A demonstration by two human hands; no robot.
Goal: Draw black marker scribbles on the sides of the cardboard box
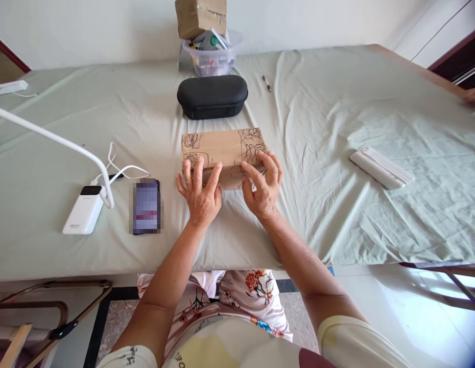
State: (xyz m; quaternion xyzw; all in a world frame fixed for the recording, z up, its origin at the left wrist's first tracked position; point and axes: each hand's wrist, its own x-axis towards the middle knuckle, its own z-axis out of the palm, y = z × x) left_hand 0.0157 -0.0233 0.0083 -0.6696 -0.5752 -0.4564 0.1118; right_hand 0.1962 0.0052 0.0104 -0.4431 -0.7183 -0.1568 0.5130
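Note:
A brown cardboard box (222, 140) with dark scribbles at its corners lies on the cloth-covered table in front of me. Its flat top and front side show. My left hand (203, 197) touches the left part of the front edge, fingers spread over the top and thumb by the front side. On the right part of that edge rests my right hand (263, 191), its fingers also apart and bent a little. Neither hand is wrapped round the box. Part of the front side is hidden behind my fingers.
Behind the box sit a black zip case (212, 97) and a plastic basket (214, 59) of odds and ends. To the left are a phone (146, 207), a white power bank (83, 212) and a lamp arm (57, 140). A white pouch-like object (383, 167) and another person's hand (473, 95) are rightward.

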